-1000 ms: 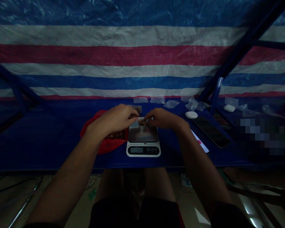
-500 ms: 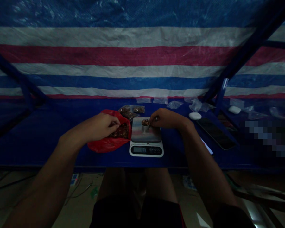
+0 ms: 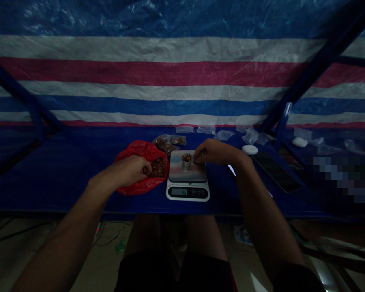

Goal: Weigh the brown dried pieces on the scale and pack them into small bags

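Note:
A white digital scale (image 3: pixel 187 190) with a steel platform stands at the front of the blue table (image 3: pixel 63 174). On the platform sits a small metal cup (image 3: pixel 186 160) filled with brown pieces. My right hand (image 3: pixel 214 152) rests beside the cup, its fingers pinched together at the rim. My left hand (image 3: pixel 132 170) is curled inside the mouth of a red plastic bag (image 3: pixel 140 152) that holds more brown pieces (image 3: pixel 158 166); what its fingers hold is hidden.
Small clear bags, some filled, lie behind the scale (image 3: pixel 168 142) and along the back edge (image 3: pixel 223 133). A white round case (image 3: pixel 250 149), a dark phone (image 3: pixel 276 170) and a second white case (image 3: pixel 299 142) lie to the right. A striped tarpaulin (image 3: pixel 170 73) hangs behind.
My left hand has moved from the cup on the scale leftward and down into the red bag. My right hand has stayed by the cup.

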`<state>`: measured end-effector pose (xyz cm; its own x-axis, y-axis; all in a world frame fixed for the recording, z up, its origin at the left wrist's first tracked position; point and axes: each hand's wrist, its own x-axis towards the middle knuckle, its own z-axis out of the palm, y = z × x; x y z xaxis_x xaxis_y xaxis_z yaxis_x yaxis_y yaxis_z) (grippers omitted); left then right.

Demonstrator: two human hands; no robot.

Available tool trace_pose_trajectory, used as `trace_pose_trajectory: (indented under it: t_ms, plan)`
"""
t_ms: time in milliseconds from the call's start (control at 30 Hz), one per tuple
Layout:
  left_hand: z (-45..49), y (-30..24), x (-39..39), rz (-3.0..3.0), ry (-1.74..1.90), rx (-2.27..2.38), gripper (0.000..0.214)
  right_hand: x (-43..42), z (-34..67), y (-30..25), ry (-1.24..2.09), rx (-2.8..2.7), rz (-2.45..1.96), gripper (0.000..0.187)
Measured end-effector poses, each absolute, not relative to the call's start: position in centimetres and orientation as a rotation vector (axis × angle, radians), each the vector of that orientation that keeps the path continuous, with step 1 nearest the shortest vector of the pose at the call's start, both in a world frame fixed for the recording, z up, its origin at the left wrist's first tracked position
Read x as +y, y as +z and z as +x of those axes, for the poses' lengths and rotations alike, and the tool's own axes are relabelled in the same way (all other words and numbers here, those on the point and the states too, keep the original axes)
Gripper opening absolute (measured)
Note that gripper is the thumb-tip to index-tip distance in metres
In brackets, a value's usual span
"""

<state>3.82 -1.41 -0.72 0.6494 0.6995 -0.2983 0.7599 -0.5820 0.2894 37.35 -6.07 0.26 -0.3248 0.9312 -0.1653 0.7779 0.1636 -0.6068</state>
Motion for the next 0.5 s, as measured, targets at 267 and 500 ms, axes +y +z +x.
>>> trace_pose_trajectory:
  t_ms: [267,500]
  plan:
    - [4.5,-0.2,-1.9,2.476,-0.278,1.206,0.028,-6.8,36.5,2.9,0.72,-2.168,-1.493,0.017]
    - [4.3,-0.9,-1.7,2.509,-0.237,1.183,0.029,-6.2,35.7,2.5,0.812,-2.208,-1.362,0.019]
